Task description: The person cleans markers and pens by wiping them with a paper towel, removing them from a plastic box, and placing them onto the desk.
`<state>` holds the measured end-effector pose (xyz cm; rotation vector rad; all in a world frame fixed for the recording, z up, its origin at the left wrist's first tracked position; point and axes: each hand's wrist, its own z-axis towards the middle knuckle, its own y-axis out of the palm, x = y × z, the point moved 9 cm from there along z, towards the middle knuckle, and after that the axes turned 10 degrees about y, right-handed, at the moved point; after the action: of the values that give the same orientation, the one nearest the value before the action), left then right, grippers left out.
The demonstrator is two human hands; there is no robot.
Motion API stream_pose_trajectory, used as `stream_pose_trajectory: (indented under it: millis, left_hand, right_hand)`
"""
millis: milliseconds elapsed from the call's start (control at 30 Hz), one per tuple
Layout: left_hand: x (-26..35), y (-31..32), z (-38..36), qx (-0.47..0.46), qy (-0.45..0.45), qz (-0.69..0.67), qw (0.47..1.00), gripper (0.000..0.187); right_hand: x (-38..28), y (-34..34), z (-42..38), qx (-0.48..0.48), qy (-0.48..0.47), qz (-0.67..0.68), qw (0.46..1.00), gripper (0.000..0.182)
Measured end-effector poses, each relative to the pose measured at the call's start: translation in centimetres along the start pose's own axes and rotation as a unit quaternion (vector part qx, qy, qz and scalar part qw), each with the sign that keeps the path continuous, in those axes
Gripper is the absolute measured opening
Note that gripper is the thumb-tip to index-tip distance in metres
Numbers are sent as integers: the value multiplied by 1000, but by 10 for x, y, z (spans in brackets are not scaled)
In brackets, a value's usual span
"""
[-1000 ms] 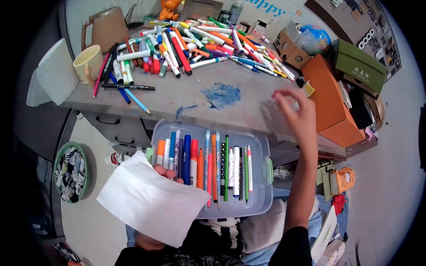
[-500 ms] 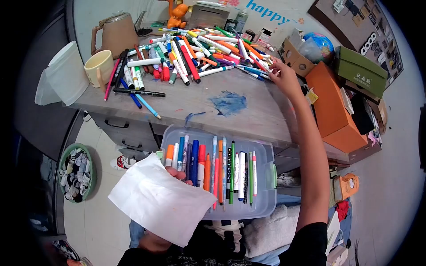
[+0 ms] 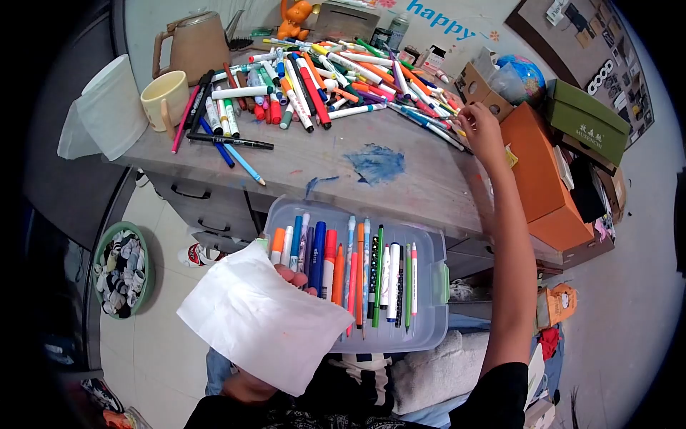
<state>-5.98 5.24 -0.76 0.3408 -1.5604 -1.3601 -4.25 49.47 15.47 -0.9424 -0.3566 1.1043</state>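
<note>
My left hand [image 3: 293, 277] is closed on a white paper sheet [image 3: 264, 314], which hides most of it; its fingertips show over the left part of a clear plastic case [image 3: 429, 286]. A row of pens and markers [image 3: 359, 275] lies in the case on my lap. My right hand [image 3: 480, 129] reaches over the desk to the right end of a large pile of markers [image 3: 314, 82]. Its fingers are bent beside some pens at the pile's edge; whether they hold one cannot be made out. A blue smear [image 3: 376, 164] marks the desk.
On the desk [image 3: 429, 182] stand a yellow mug [image 3: 164, 104], a brown pitcher [image 3: 193, 50] and a white tissue pack [image 3: 114, 107] at left. An orange box [image 3: 539, 171] and a green shoebox [image 3: 586, 121] stand at right. A green basket [image 3: 146, 286] is on the floor.
My right hand has moved slightly right. Some pens at the pile's right edge have shifted toward the right. My left hand still holds the paper. The view has shifted slightly.
</note>
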Motion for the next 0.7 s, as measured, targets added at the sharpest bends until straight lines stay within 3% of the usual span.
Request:
stream_pose_trajectory:
  millis: [300, 467, 600, 700]
  left_hand:
    - [-6, -1, -1, -9, -20, 29, 999, 57]
    - [-4, -5, -2, 42, -20, 36, 998, 54]
    - [-3, -4, 2, 23, -26, 5, 999, 54]
    - [-5, -3, 4, 15, -25, -32, 999, 53]
  right_hand:
    - [7, -41, -12, 38, 1, 59, 998, 11]
    - [-1, -59, -24, 37, 19, 109, 993, 12]
    - [-33, -67, -49, 1, 42, 148, 988, 12]
    - [-77, -80, -72, -10, -25, 111, 993, 10]
